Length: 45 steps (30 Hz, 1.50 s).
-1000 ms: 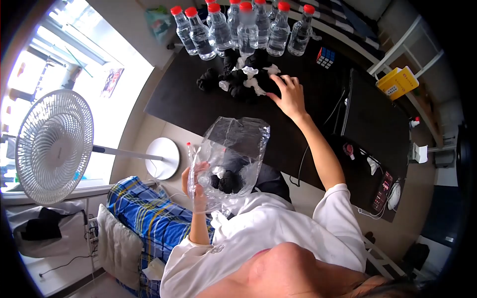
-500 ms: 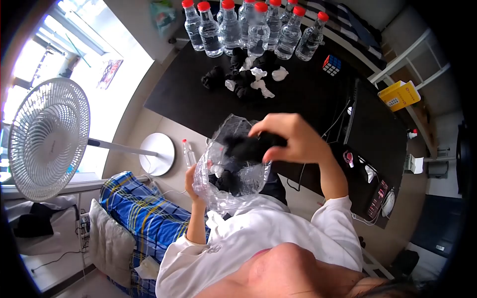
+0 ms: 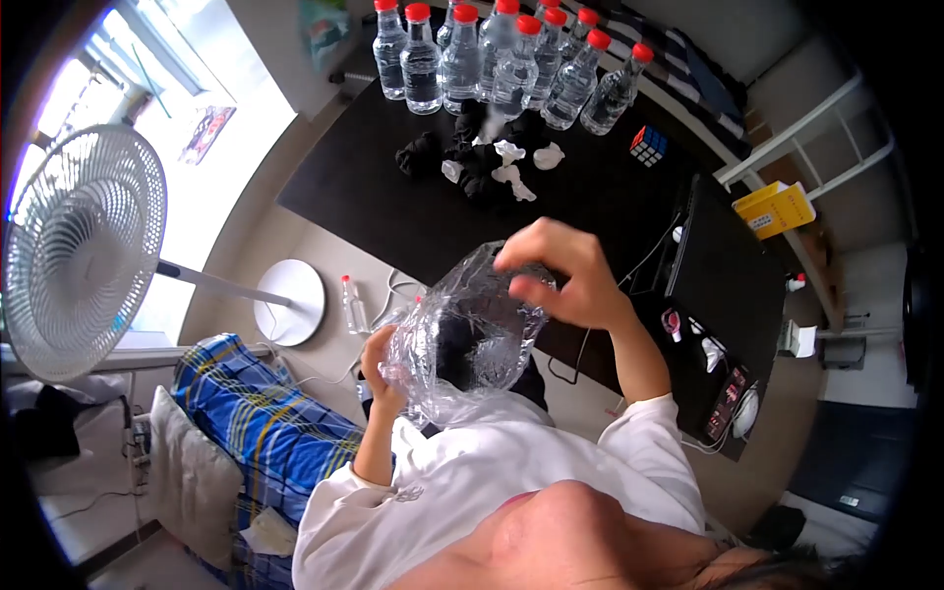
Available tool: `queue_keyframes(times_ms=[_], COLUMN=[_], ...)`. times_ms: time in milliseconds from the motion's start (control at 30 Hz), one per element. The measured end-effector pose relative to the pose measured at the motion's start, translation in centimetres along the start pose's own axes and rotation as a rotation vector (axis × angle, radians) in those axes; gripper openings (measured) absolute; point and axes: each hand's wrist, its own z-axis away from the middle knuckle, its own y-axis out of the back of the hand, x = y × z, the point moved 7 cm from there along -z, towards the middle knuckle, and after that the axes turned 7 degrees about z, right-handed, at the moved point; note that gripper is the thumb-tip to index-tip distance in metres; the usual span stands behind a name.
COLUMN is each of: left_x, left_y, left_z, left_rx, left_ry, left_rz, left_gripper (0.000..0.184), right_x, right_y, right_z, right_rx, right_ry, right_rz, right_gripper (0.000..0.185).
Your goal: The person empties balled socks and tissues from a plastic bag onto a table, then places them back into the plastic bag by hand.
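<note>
My left hand (image 3: pixel 382 372) grips the side of a clear plastic bag (image 3: pixel 472 324) held in front of my chest. Dark, bunched items (image 3: pixel 454 349) show through the plastic. Over the bag's mouth is my right hand (image 3: pixel 565 275), its thumb and fingers apart with nothing visible between them. Beyond the bag, crumpled black bundles (image 3: pixel 420 155) and crumpled white pieces (image 3: pixel 513 181) lie on the dark table (image 3: pixel 364 197).
Several clear bottles with red caps (image 3: pixel 462 69) stand at the table's far edge, near a puzzle cube (image 3: pixel 648 146). A laptop (image 3: pixel 723 285) is on the right. A white fan (image 3: pixel 88 251) and a bottle (image 3: pixel 354 305) are on the left.
My right hand went from the pile on the table to the bag with a black bundle, which has left its fingers. My left hand still holds the bag.
</note>
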Motion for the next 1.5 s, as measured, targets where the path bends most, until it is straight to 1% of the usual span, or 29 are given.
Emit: queue_keyframes(times_ms=[33,67,133,200,267,300,367,400,533,633,667,700,733,767,800,833,867,900,967,1000,1067,1133,1167,1200,1267,1333,1433,1467,1500], left_x=[-0.9,-0.2,0.8,0.6,0.4,0.2,0.5,0.8,0.7,0.1,0.0,-0.3,0.2,0.2,0.0,-0.1,-0.2,-0.3,-0.3,-0.4,0.1,1.1,0.8,0.4,0.8,0.4,-0.1,-0.3,-0.8], left_y=[0.7,0.6,-0.2,0.2,0.5,0.8,1.4,1.8,2.6,3.1,3.2,3.3,3.0,3.0,3.1,3.2,3.2,3.1,2.9,2.8,2.2,1.5,1.4,1.5,1.2,1.1,1.2,1.1,1.4], left_z=[0.2,-0.1,-0.1,-0.1,-0.2,-0.1,-0.3,-0.1,-0.5,-0.4,-0.2,0.1,-0.1,0.0,-0.2,-0.3,-0.2,-0.2,-0.4,-0.4,-0.8,-0.8,-0.7,-0.5,-0.4,0.1,0.5,0.4,0.6], left_rx=[-0.049,-0.077,-0.064,-0.097,-0.115,-0.12,-0.089,0.002,0.025,0.049,0.063,0.076,0.06,0.067,0.077,0.076,0.058,0.04,0.04,0.04,0.027,0.037,-0.012,-0.021,-0.005,-0.002,-0.038,-0.047,-0.033], left_ry=[0.021,-0.044,-0.068,-0.057,-0.074,-0.081,-0.073,0.005,-0.031,-0.028,-0.029,-0.027,-0.018,-0.024,-0.039,-0.044,-0.03,-0.017,-0.013,0.001,-0.018,-0.065,-0.038,-0.04,-0.069,-0.028,-0.037,-0.04,-0.028], left_rz=[-0.03,-0.129,-0.035,-0.032,-0.011,-0.012,-0.048,-0.093,-0.031,-0.006,-0.006,0.001,0.026,0.034,0.043,0.043,0.014,-0.016,-0.024,-0.029,-0.055,-0.034,-0.08,-0.085,-0.108,-0.077,-0.112,-0.119,-0.125], left_gripper=[0.061,0.041,0.04,0.043,0.046,0.046,0.049,0.061,0.059,0.058,0.058,0.058,0.057,0.056,0.056,0.056,0.055,0.054,0.053,0.052,0.053,0.054,0.058,0.058,0.061,0.064,0.063,0.063,0.063], right_x=[1.4,2.9,5.3,7.7,9.8,11.7,14.5,15.6,15.8,15.4,15.4,15.4,15.7,14.8,13.8,12.5,10.5,9.5,5.5,3.1,-1.0,-3.4,-3.3,-3.3,-3.6,-4.4,-5.4,-5.7,-6.5], right_y=[0.7,1.0,0.8,-0.7,-3.1,-4.3,-5.9,-6.4,-5.8,-4.7,-4.5,-4.2,-3.8,-3.0,-1.9,-0.7,0.4,1.1,1.7,2.0,-0.2,-2.9,-3.9,-4.5,-4.5,-3.7,-3.5,-3.7,-3.2], right_z=[0.0,0.1,-0.4,-1.4,-2.6,-3.1,-3.8,-4.1,-4.5,-3.8,-3.3,-2.6,-1.7,-1.3,-1.2,-1.4,-1.8,-1.7,-1.4,-1.7,-2.5,-1.9,-0.9,-0.4,-0.3,-0.5,-0.3,0.1,0.0], right_rx=[0.075,0.148,0.239,0.144,0.083,0.015,-0.024,-0.055,0.081,0.059,0.052,0.079,0.075,0.156,0.239,0.314,0.311,0.259,0.075,-0.053,-0.405,-0.534,-0.62,-0.627,-0.512,-0.477,-0.543,-0.526,-0.502], right_ry=[-0.073,-0.146,-0.244,-0.23,-0.152,-0.202,-0.254,-0.285,-0.244,-0.317,-0.335,-0.276,-0.379,-0.358,-0.327,-0.189,-0.146,-0.293,-0.339,-0.245,0.031,0.081,0.017,0.059,0.154,0.148,0.093,0.171,0.268], right_rz=[0.07,0.138,0.314,0.421,0.684,0.729,0.881,0.95,1.089,1.125,1.122,1.082,0.898,0.78,0.664,0.539,0.437,0.16,-0.123,-0.125,-0.179,-0.171,-0.182,-0.148,-0.202,-0.219,-0.203,-0.165,-0.043], right_gripper=[0.028,0.03,0.047,0.066,0.077,0.085,0.083,0.081,0.069,0.065,0.064,0.062,0.06,0.059,0.058,0.054,0.052,0.051,0.053,0.056,0.059,0.052,0.048,0.047,0.047,0.051,0.063,0.065,0.061])
